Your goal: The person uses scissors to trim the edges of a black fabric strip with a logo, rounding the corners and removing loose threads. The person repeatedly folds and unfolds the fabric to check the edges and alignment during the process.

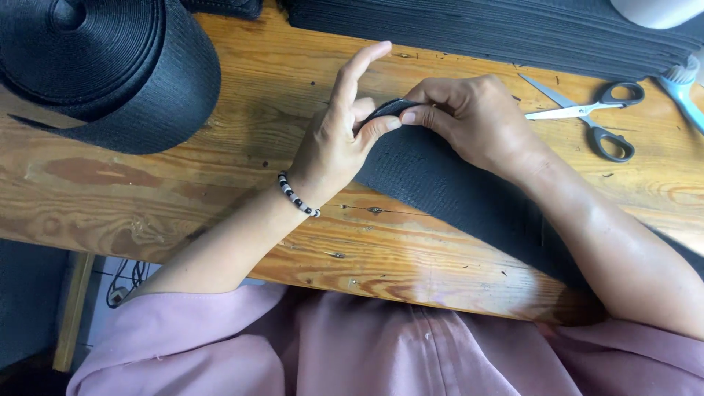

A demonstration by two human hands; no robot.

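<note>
A wide strip of black webbing (440,187) runs diagonally across the wooden table (183,183) toward my body. My left hand (339,136), with a bead bracelet on its wrist, pinches the folded far end of the strip between thumb and fingers, its index finger raised. Meeting it from the right, my right hand (469,117) grips the same folded end with its fingertips. Both hands touch at the fold.
A large roll of black webbing (110,70) sits at the table's far left. A stack of cut black strips (499,29) lies along the back edge. Scissors (594,117) with black handles rest open at the right, beside a light blue tool (682,88).
</note>
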